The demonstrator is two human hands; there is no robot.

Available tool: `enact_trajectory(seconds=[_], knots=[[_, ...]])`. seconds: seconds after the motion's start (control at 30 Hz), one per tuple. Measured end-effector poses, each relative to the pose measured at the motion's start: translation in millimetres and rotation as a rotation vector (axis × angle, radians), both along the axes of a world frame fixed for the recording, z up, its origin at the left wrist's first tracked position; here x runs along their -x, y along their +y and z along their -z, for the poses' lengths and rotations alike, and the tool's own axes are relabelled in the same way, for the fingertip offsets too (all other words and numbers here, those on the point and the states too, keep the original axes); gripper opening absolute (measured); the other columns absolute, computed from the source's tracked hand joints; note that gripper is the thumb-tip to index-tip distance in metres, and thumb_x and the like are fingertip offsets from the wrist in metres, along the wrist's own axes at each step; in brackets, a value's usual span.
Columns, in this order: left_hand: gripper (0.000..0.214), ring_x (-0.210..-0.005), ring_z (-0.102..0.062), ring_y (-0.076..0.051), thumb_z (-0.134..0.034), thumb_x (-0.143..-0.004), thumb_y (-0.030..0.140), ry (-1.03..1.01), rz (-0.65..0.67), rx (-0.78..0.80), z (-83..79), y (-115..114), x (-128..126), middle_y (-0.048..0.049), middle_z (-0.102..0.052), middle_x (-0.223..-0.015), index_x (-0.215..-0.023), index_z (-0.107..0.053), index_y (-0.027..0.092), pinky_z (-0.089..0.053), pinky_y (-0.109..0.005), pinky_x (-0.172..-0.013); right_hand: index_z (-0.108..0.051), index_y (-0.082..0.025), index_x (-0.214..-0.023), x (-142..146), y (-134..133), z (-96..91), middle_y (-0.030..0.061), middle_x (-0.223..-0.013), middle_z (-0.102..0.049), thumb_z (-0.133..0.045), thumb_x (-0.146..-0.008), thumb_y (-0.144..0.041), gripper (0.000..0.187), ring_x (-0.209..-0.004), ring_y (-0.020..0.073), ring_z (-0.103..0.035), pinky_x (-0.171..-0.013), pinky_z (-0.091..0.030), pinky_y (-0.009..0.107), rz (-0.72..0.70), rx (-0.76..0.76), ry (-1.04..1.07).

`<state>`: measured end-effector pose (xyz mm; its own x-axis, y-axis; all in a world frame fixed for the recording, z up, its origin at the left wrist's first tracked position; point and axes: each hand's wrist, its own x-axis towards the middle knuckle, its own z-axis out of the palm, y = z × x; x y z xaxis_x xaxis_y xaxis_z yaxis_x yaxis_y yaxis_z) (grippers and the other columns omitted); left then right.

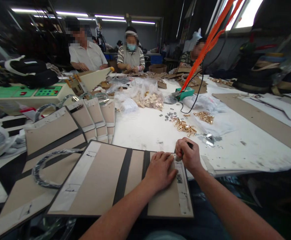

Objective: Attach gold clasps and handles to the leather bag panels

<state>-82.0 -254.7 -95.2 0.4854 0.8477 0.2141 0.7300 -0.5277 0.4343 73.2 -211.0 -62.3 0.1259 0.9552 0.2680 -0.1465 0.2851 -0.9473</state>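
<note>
resting left hand (159,171) flat on board (103,181), clenching right hand (188,154) on something dark (190,145), with fanned boards (54,133) beside, gold clips (184,127) beyond.

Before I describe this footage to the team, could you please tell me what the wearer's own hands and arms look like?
The left hand and right hand are ungloved. The left forearm and right forearm are bare, with no sleeves in view. No watch or bracelet shows at either wrist.
</note>
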Motion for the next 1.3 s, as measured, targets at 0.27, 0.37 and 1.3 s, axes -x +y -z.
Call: enact_trajectory(seconds=[0.27,0.37,1.3], knots=[[0.049,-0.131,-0.049,-0.029,-0.069,-0.091,0.046,-0.015,-0.007,-0.009,3.6,-1.2,-0.3,-0.0043,-0.06,-0.141,-0.135,-0.059,0.026,-0.039,-0.047,-0.116,-0.046,-0.025,-0.061,-7.7,-1.9,-6.4,-0.0046,-0.047,-0.045,-0.066,-0.091,-0.045,0.041,-0.042,0.011,-0.041,-0.043,-0.035,0.026,-0.034,-0.036,-0.126],[0.049,-0.13,-0.05,-0.028,-0.069,-0.091,0.046,-0.022,-0.008,-0.006,3.0,-1.9,0.5,-0.0039,-0.061,-0.14,-0.135,-0.058,0.027,-0.039,-0.047,-0.116,-0.045,-0.024,-0.06,-3.3,-2.5,-5.4,-0.0052,-0.047,-0.045,-0.066,-0.091,-0.042,0.041,-0.042,0.0105,-0.04,-0.043,-0.033,0.026,-0.037,-0.005,-0.123],[0.046,-0.127,-0.05,-0.029,-0.072,-0.089,0.046,-0.064,-0.016,-0.002,7.1,-3.2,2.5,-0.0054,-0.063,-0.133,-0.128,-0.062,0.025,-0.04,-0.047,-0.114,-0.05,-0.021,-0.055,15.8,3.0,-24.6,-0.0046,-0.047,-0.048,-0.064,-0.087,-0.038,0.039,-0.047,0.0108,-0.041,-0.049,-0.034,0.027,-0.266,0.046,-0.498]])
